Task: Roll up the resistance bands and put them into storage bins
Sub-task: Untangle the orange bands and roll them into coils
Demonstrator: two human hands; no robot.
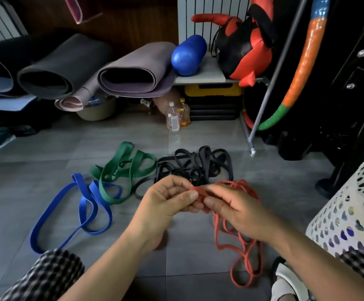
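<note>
Checked sleeves (pixel 46 276) cover both arms. Left hand (pixel 168 205) and right hand (pixel 237 211) meet above the floor (pixel 46 170), each pinching the end of the red band (pixel 201 191) between thumb and curled fingers. Its loops hang under the right hand to the floor. Left of the left hand lie a blue band (pixel 83 205) and a green band (pixel 120 164); black bands (pixel 198 166) lie just beyond both hands. A white basket (pixel 346 213) stands right of the right hand.

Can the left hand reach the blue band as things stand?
Probably yes. The blue band lies just left of the left hand, nothing between them. But that hand and the right hand both pinch the red band, so it must let go first.
</note>
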